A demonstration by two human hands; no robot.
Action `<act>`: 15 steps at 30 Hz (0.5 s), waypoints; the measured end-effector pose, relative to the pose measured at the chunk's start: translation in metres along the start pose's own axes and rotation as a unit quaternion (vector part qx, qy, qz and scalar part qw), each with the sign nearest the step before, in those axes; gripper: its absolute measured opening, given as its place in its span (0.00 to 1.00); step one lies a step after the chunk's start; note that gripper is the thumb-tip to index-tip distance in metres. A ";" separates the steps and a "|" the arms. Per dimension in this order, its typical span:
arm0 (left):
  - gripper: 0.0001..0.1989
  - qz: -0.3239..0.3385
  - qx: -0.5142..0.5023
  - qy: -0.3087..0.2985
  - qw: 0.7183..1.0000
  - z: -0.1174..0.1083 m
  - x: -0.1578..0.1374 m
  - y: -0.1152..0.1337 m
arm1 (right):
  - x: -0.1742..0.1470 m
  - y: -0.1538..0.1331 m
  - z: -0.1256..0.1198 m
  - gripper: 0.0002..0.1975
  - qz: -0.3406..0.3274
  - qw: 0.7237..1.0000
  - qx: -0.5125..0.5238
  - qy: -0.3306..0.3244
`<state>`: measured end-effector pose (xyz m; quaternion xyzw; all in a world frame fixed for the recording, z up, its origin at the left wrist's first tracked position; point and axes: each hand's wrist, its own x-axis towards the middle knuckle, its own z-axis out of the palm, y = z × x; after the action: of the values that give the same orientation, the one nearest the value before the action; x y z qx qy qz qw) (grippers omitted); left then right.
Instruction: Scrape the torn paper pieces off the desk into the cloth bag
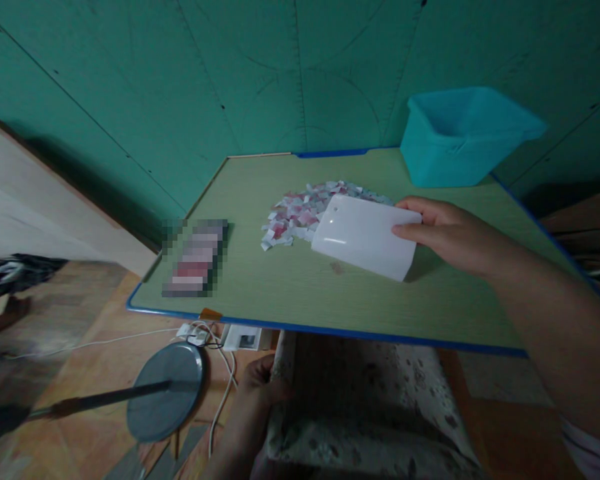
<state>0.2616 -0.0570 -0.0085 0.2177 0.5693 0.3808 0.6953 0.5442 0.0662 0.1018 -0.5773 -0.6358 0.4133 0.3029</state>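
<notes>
My right hand (433,230) grips the right end of a curved white plastic scraper (365,240), thumb on top. The scraper stands tilted on the pale green tabletop (260,287), its left side against a pile of small torn paper scraps (300,210), white with some pink and red. Part of the pile is hidden behind it. Below the table's front edge, my left hand (263,383) is closed on the left edge of a spotted, patterned cloth (410,373). The cloth hangs in a dark hollow under the edge.
A turquoise plastic bin (455,157) stands at the back right corner. A blurred-out, phone-shaped object (195,260) lies at the left. Blue trim (330,331) edges the table. On the floor are a round grey base with a pole (167,407), a power strip (193,333) and white cables.
</notes>
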 end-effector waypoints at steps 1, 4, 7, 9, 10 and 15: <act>0.06 -0.004 -0.001 -0.002 1.000 0.000 0.000 0.000 | 0.001 0.001 0.000 0.07 0.002 1.000 -0.007 0.006; 0.07 -0.004 -0.013 -0.006 1.000 0.000 -0.001 0.000 | 0.002 0.003 -0.001 0.06 0.007 0.999 -0.034 0.001; 0.11 0.007 -0.015 -0.010 1.000 0.001 -0.001 0.002 | 0.003 0.007 -0.002 0.08 0.005 0.998 -0.054 -0.024; 0.10 0.010 -0.007 -0.008 1.000 0.003 -0.002 0.003 | 0.004 0.008 -0.002 0.09 0.000 0.998 -0.055 -0.043; 0.10 0.009 -0.002 -0.005 1.000 0.003 -0.002 0.004 | 0.003 0.008 -0.002 0.09 -0.002 0.997 -0.056 -0.051; 0.08 -0.001 0.009 -0.001 1.000 0.002 0.000 0.003 | -0.001 0.004 0.002 0.11 0.004 0.992 -0.054 -0.111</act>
<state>0.2623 -0.0545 -0.0059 0.2235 0.5725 0.3746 0.6942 0.5443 0.0649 0.0969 -0.5457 -0.6850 0.4408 0.1970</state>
